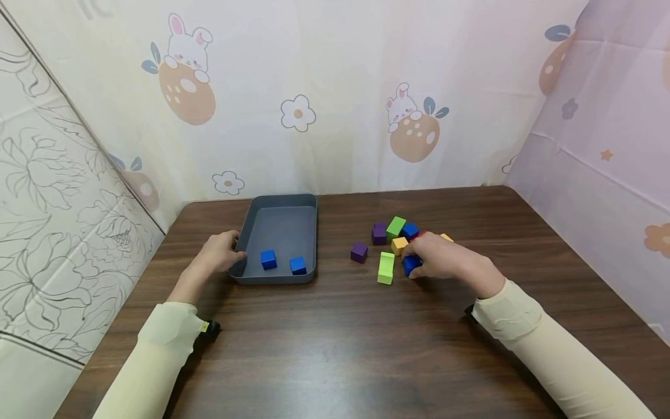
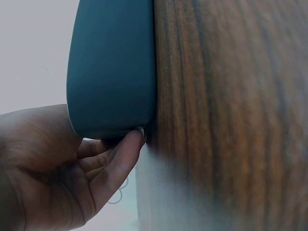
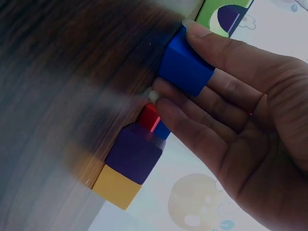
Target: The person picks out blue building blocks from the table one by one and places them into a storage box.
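A dark grey rectangular tray [image 1: 281, 279] stands on the table, with two blue cubes [image 1: 268, 259] inside near its front. My left hand [image 1: 220, 254] grips the tray's left wall, thumb over the rim and fingers low on the outside in the left wrist view. To the right, my right hand [image 1: 437, 255] holds a blue cube [image 3: 185, 65] between thumb and fingers, at the near side of a group of blocks. Around it lie a light green block [image 1: 385, 268], a yellow cube [image 1: 399, 245] and a purple cube [image 1: 359, 252]. My right hand partly hides a red block [image 1: 418, 235].
Behind the group sit another green block [image 1: 396, 227], a purple block [image 1: 379, 233] and one more blue cube [image 1: 410, 231]. The brown wooden table [image 1: 324, 349] ends at a patterned curtain [image 1: 345, 116] at the back. A wall panel [image 1: 63, 221] borders the left.
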`<act>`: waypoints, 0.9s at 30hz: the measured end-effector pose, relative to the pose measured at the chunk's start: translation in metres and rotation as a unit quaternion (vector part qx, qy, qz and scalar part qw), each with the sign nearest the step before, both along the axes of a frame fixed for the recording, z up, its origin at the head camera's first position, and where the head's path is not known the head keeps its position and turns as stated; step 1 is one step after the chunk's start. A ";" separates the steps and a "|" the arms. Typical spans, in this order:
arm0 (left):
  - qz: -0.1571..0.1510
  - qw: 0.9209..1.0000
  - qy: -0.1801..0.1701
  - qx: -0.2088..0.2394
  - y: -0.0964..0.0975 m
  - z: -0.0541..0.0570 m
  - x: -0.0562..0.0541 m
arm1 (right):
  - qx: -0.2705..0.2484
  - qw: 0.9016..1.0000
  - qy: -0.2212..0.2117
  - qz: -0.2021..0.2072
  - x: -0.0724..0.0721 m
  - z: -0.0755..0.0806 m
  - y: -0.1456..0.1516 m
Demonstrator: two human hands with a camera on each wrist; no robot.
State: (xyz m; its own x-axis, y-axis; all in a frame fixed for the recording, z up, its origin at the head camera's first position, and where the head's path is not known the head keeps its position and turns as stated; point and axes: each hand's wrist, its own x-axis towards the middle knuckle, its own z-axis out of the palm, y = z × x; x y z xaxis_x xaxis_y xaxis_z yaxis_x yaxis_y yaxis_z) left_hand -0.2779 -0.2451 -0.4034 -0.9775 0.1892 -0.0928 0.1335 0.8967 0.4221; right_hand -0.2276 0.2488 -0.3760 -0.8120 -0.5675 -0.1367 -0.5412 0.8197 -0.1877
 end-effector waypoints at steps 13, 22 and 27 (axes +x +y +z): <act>-0.006 1.000 0.004 0.001 -0.004 -0.002 -0.001 | 0.007 1.000 0.008 0.007 0.001 0.000 -0.003; -0.007 1.000 0.001 0.003 -0.003 0.000 0.000 | 0.007 1.000 0.006 -0.004 0.002 0.001 -0.003; -0.011 1.000 0.001 0.004 -0.003 0.000 -0.001 | 0.008 1.000 0.001 -0.007 0.002 0.001 -0.002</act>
